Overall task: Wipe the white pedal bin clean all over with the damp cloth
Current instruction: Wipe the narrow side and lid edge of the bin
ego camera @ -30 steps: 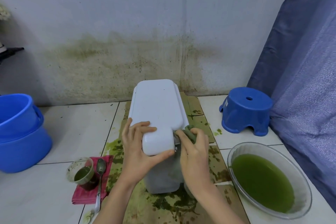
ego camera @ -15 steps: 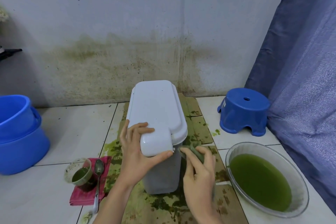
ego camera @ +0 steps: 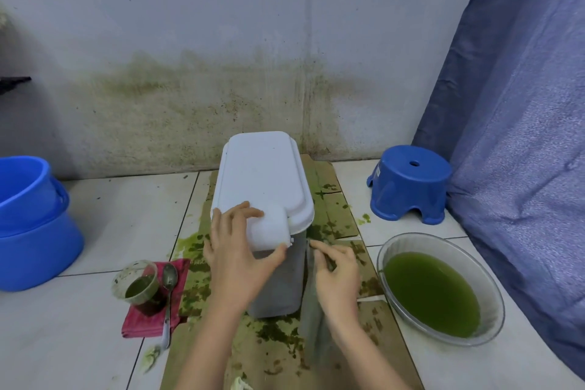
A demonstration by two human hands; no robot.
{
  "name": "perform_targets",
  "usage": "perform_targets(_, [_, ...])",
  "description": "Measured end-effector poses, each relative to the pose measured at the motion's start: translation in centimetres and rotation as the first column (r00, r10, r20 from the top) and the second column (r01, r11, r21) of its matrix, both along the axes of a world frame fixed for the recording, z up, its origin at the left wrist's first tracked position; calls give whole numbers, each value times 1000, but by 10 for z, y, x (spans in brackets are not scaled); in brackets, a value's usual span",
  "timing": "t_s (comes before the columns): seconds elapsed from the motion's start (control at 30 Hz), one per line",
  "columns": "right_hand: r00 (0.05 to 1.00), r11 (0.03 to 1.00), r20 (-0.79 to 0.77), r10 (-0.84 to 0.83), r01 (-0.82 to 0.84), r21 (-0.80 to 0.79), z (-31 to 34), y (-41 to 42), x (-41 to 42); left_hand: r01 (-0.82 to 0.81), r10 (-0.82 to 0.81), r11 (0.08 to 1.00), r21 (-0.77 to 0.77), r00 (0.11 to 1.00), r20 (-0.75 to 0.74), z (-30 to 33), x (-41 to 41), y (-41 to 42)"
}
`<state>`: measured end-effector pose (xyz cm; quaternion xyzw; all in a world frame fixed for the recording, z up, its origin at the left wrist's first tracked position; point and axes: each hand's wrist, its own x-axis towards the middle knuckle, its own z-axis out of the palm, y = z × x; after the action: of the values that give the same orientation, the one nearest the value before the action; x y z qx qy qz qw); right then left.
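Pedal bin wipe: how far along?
Done, apparently: the pedal bin's lid looks white and spotless. In hand: the left hand steadies the lid's front tab, and the right hand presses the damp cloth against the bin's right side. Left: the front face looks grey and shadowed, so I can't tell if it's clean; the back and left side are hidden.

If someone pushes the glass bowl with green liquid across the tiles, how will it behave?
The glass bowl is wide and shallow, so it would probably slide rather than tip. The green liquid fills much of it, so it likely feels heavy and may slosh over the rim. Being glass, it could break if knocked.
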<state>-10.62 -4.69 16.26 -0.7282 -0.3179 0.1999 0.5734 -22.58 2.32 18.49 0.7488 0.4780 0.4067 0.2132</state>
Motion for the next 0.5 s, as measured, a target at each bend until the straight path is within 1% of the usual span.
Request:
perform_targets(0.03, [990, 1000, -142, 22, -21, 11, 7, -3, 4, -43, 43, 998, 41, 999, 15, -1, 1, -14])
perform_targets(0.07, [962, 999, -269, 45, -38, 33, 14, -6, 8, -72, 69, 995, 75, 997, 47, -1, 1, -30])
perform_targets(0.1, [921, 997, -384, 72, -56, 52, 22, -7, 12, -74, 69, 994, 79, 995, 69, -4, 0, -46])
perform_targets(0.13, [872, 994, -478, 105, -82, 68, 31, -8, 14, -29, 28, 1000, 13, 997, 77, -7, -1, -59])
perform_targets(0.17, [826, 990, -546, 140, -107, 92, 38, -10, 15, 54, -44, 991, -123, 996, 81, -9, -1, -71])
perform_targets(0.2, [782, 984, -598, 177, -128, 124, 44, -11, 16, 152, -133, 949, -277, 987, 87, -10, 0, -78])
perform_targets(0.23, [746, 977, -631, 214, -154, 149, 51, -13, 16, 228, -209, 895, -384, 974, 91, -12, 2, -83])
perform_targets(0.27, [712, 968, -656, 251, -183, 172, 56, -15, 16, 261, -245, 867, -424, 965, 92, -12, 4, -85])
perform_targets(0.3, [683, 959, -673, 283, -203, 197, 59, -18, 15, 267, -244, 862, -432, 964, 109, -11, 6, -85])
perform_targets(0.37, [656, 951, -688, 309, -201, 236, 62, -24, 16, 256, -175, 859, -444, 961, 215, -1, 8, -82])
perform_targets(0.4, [672, 955, -680, 294, -189, 227, 57, -28, 18, 261, -140, 843, -470, 951, 276, 3, 8, -79])
perform_targets(0.43, [709, 965, -654, 263, -191, 181, 53, -31, 21, 270, -115, 830, -488, 939, 324, 6, 8, -77])
perform_targets(0.5, [779, 965, -591, 211, -263, -2, 45, -41, 24, 280, -85, 820, -500, 922, 378, 10, 9, -74])
